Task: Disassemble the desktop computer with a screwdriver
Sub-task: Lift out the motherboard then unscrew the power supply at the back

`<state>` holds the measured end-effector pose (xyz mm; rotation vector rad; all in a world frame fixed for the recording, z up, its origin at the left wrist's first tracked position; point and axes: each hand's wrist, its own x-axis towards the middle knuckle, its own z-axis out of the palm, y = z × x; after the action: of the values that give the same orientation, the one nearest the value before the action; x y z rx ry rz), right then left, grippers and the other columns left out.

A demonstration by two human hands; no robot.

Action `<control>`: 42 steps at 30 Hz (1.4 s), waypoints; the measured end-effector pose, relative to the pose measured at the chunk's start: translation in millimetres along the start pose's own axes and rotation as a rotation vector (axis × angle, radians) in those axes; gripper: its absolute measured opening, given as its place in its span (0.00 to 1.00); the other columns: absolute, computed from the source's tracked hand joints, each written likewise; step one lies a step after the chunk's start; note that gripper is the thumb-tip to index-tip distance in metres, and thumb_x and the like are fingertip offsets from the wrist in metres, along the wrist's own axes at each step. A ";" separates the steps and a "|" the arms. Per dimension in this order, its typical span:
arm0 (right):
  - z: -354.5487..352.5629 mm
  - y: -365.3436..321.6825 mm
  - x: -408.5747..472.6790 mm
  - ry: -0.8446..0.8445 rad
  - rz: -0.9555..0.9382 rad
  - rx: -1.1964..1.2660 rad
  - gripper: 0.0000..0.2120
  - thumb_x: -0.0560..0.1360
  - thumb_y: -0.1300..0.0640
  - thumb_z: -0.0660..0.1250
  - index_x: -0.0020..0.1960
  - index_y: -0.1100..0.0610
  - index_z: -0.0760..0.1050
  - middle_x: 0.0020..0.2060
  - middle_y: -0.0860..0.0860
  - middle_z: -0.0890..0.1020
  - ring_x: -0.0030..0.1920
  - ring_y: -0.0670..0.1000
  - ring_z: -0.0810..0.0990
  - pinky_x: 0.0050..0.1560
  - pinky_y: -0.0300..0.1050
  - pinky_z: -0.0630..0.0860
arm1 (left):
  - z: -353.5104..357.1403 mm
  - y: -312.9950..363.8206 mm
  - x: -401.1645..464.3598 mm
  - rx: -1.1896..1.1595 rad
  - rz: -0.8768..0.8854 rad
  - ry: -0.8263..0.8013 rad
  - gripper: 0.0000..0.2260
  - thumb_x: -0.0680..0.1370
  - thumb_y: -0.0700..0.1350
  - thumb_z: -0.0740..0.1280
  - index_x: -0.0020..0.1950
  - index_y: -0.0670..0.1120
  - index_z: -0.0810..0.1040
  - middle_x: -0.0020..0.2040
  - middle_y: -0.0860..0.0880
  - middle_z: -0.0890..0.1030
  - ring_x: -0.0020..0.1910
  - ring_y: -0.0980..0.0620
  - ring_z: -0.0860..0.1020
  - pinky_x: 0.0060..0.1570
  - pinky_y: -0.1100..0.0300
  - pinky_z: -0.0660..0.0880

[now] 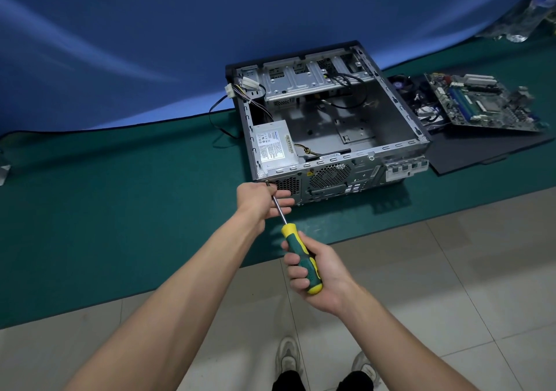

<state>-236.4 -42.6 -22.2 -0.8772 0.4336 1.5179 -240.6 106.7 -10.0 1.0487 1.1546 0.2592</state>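
An open desktop computer case [391,114] lies on a green mat, its rear panel facing me. A silver power supply [272,147] sits in its near left corner. My right hand [319,273] grips the green and yellow handle of a screwdriver [301,255]. The metal shaft runs up and left to a screw at the rear panel's top left corner, by the power supply. My left hand [258,199] is at that corner, fingers around the shaft near the tip, steadying it.
The green mat [120,210] covers a low surface against a blue backdrop. A removed motherboard [481,102] and a fan lie right of the case on a black side panel [481,150]. Loose cables hang off the case's left side. Tiled floor and my shoes are below.
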 end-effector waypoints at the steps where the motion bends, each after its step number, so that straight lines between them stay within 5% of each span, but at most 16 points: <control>1: 1.1 2.2 0.5 -0.038 0.027 0.071 0.15 0.76 0.48 0.61 0.40 0.59 0.75 0.25 0.49 0.70 0.19 0.44 0.64 0.16 0.34 0.58 | -0.2 0.6 0.1 0.002 -0.003 0.001 0.05 0.80 0.34 0.57 0.46 0.36 0.70 0.36 0.40 0.80 0.25 0.49 0.81 0.23 0.59 0.77; 10: 21.4 20.4 7.8 -0.327 0.152 0.468 0.18 0.76 0.49 0.60 0.34 0.60 0.73 0.22 0.48 0.66 0.17 0.45 0.65 0.14 0.35 0.60 | -1.9 -0.4 -3.7 0.006 0.018 -0.030 0.07 0.82 0.37 0.56 0.55 0.35 0.70 0.38 0.41 0.81 0.25 0.51 0.81 0.25 0.60 0.78; 16: 14.0 17.3 8.7 -0.143 0.035 0.271 0.19 0.76 0.47 0.61 0.34 0.60 0.75 0.23 0.48 0.66 0.17 0.43 0.63 0.14 0.33 0.57 | -3.8 -2.7 -5.3 0.052 -0.004 -0.056 0.11 0.82 0.41 0.55 0.57 0.36 0.72 0.40 0.44 0.82 0.27 0.52 0.81 0.24 0.61 0.77; 21: 28.1 24.2 9.4 -0.187 0.073 0.395 0.20 0.77 0.46 0.60 0.34 0.59 0.74 0.22 0.48 0.66 0.17 0.44 0.63 0.13 0.35 0.58 | -1.2 -1.6 -6.8 0.063 0.002 -0.035 0.11 0.83 0.41 0.54 0.57 0.36 0.71 0.39 0.43 0.81 0.24 0.53 0.80 0.22 0.63 0.76; 28: 45.8 31.0 14.4 0.444 -0.316 -0.380 0.21 0.78 0.44 0.60 0.33 0.57 0.72 0.19 0.49 0.73 0.17 0.49 0.68 0.21 0.35 0.64 | -3.6 -10.2 -14.2 0.143 0.024 -0.010 0.06 0.81 0.42 0.59 0.50 0.39 0.72 0.32 0.44 0.80 0.19 0.53 0.76 0.19 0.64 0.71; 33: 50.9 29.5 6.6 0.360 -0.284 -0.352 0.18 0.77 0.45 0.64 0.37 0.58 0.73 0.26 0.51 0.78 0.20 0.48 0.73 0.23 0.39 0.70 | 0.1 -11.4 -15.4 0.094 -0.046 0.048 0.14 0.82 0.41 0.58 0.36 0.40 0.69 0.21 0.47 0.75 0.15 0.55 0.69 0.16 0.69 0.62; 37: 45.1 18.9 -4.2 0.139 -0.134 -0.283 0.19 0.80 0.45 0.57 0.42 0.57 0.77 0.29 0.52 0.82 0.26 0.53 0.81 0.25 0.41 0.74 | -2.2 -8.5 -16.5 -0.045 -0.063 -0.016 0.14 0.83 0.41 0.56 0.39 0.37 0.71 0.23 0.46 0.79 0.18 0.57 0.75 0.17 0.67 0.71; 42: 43.4 15.3 3.4 0.308 -0.292 -0.522 0.11 0.76 0.54 0.66 0.38 0.59 0.73 0.26 0.52 0.79 0.26 0.50 0.76 0.31 0.39 0.72 | -4.5 -9.4 -19.6 -0.010 -0.064 -0.053 0.16 0.83 0.45 0.54 0.41 0.39 0.73 0.23 0.48 0.78 0.19 0.54 0.75 0.18 0.65 0.72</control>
<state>-262.6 -11.5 -0.4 -1.5259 0.1131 1.2405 -256.0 91.3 -5.3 1.0022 1.1360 0.1861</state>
